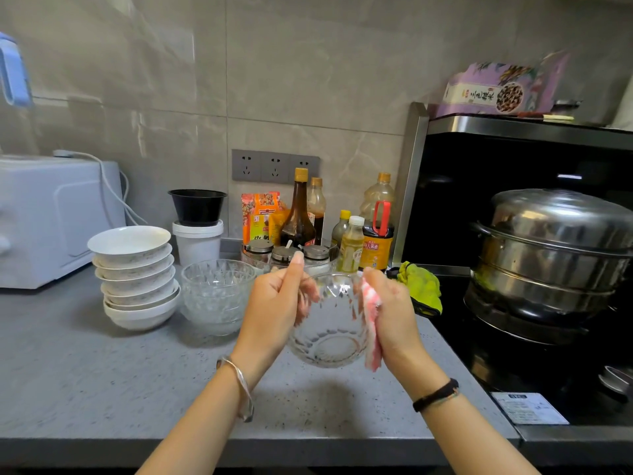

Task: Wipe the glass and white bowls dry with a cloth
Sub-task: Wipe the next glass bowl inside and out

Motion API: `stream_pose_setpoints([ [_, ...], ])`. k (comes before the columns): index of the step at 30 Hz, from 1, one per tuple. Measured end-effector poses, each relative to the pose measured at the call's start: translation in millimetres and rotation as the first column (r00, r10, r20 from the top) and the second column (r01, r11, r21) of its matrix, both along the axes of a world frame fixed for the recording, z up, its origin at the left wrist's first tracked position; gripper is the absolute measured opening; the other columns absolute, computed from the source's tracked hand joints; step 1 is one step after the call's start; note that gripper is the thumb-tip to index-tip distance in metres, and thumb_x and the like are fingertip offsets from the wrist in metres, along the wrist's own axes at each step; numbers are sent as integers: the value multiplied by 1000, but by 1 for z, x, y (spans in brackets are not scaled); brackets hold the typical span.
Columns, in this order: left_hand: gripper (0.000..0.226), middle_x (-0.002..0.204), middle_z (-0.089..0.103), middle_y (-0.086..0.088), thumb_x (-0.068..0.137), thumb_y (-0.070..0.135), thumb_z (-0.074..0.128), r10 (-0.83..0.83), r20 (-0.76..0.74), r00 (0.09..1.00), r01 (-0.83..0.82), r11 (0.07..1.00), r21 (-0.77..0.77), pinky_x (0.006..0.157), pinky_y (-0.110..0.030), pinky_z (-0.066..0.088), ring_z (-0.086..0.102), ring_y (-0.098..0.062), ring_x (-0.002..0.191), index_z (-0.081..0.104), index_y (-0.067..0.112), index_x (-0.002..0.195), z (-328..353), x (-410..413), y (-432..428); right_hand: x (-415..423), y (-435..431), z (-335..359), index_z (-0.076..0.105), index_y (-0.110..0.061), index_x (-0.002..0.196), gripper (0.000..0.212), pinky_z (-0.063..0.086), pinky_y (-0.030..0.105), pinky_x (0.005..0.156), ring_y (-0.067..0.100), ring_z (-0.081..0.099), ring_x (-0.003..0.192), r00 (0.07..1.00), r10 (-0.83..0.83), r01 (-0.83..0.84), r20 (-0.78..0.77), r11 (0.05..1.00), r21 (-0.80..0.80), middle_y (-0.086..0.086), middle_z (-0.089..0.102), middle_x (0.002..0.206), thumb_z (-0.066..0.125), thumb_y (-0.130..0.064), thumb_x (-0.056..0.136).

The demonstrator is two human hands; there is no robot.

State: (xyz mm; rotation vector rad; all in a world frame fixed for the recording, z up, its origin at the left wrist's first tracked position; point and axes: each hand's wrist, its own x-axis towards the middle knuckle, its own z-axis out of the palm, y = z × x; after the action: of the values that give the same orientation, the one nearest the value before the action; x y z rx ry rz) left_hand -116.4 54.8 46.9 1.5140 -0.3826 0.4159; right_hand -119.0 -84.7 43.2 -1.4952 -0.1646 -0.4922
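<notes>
Both hands are up off the worktop (85, 371) and clamped on one job. The left hand (274, 303) grips the near left rim of a glass bowl (329, 337), its thumb standing upright along the edge and its fingers showing through the glass. The right hand (394, 310) holds a pink and white cloth (371, 323) pressed against the bowl's right side. The bowl hangs in the air between the two hands, tipped so that its patterned base faces the camera. A silver bangle (239, 382) sits on the left wrist and a dark band (436, 394) on the right.

To the left, on the worktop, stands a stack of glass bowls (215, 296), and just beside it a taller stack of white bowls (137, 279), leaning a little. Behind them a black bowl (197, 205) rests on a white tub (197, 245), and a white appliance (51, 217) stands at the far left. Sauce bottles (299, 214) and small lidded jars (284, 255) crowd the wall under a row of sockets (274, 165). A yellow-green rag (423, 286) lies at the edge of the black hob (513, 365), where a steel steamer pot (555, 255) stands with its lid on.
</notes>
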Motion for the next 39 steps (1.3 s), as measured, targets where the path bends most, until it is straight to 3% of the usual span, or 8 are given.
stream_pose_setpoints([
  [4,61,36,34,7,100,32,40,64,71,995,-65,998,10,47,-13,35,33,-4,36,43,11,43,1,-5,-2,-2,2,1,47,-13,47,52,40,24,49,28,40,52,998,14,-10,61,997,-76,16,41,53,47,-43,90],
  [8,59,37,32,7,101,29,40,149,62,987,-142,984,-108,41,-13,27,29,-4,38,39,10,45,-5,-8,-7,-7,12,-2,69,-26,92,38,46,13,65,12,62,78,980,-40,94,196,957,-274,-2,68,86,36,-45,92],
  [15,56,39,47,6,100,32,42,197,30,980,-186,959,-216,40,-16,35,43,-4,39,52,19,46,-8,-8,-13,-18,32,-7,46,-28,139,43,26,33,115,5,38,134,767,22,543,641,510,-667,-9,51,140,30,-36,101],
  [20,58,37,30,9,100,36,39,249,-18,968,-246,939,-242,40,-14,25,27,-5,38,37,12,47,-6,-9,-8,-4,12,-6,38,-57,126,32,36,17,99,-16,39,123,964,3,125,267,879,-460,-39,43,127,24,-50,98],
  [27,49,51,57,-2,100,33,41,170,-35,985,-173,954,-245,44,-20,41,51,-7,47,62,10,62,-14,-7,-18,-13,33,-7,53,-31,134,41,24,37,115,5,37,135,778,-23,554,628,497,-668,-13,53,137,32,-36,100],
  [31,57,39,35,8,100,36,39,220,-56,974,-227,945,-237,39,-16,26,31,-4,37,43,12,48,-15,-9,-16,-10,21,-1,38,-45,136,34,50,19,86,-11,55,104,914,-10,260,406,784,-564,-37,53,118,30,-37,103],
  [34,58,38,30,10,100,36,39,240,-85,967,-254,932,-258,40,-15,25,27,-5,38,35,13,48,-13,-8,-15,-8,19,-2,36,-37,121,18,44,15,48,-7,58,66,980,-34,111,197,914,-390,-11,58,93,33,-37,103],
  [39,57,38,31,9,100,36,39,222,-68,973,-232,941,-246,40,-16,26,29,-5,39,37,14,48,-11,-6,-16,-11,26,-9,49,-28,122,36,46,25,92,2,51,113,854,-84,413,513,708,-572,-16,54,123,37,-48,95],
])
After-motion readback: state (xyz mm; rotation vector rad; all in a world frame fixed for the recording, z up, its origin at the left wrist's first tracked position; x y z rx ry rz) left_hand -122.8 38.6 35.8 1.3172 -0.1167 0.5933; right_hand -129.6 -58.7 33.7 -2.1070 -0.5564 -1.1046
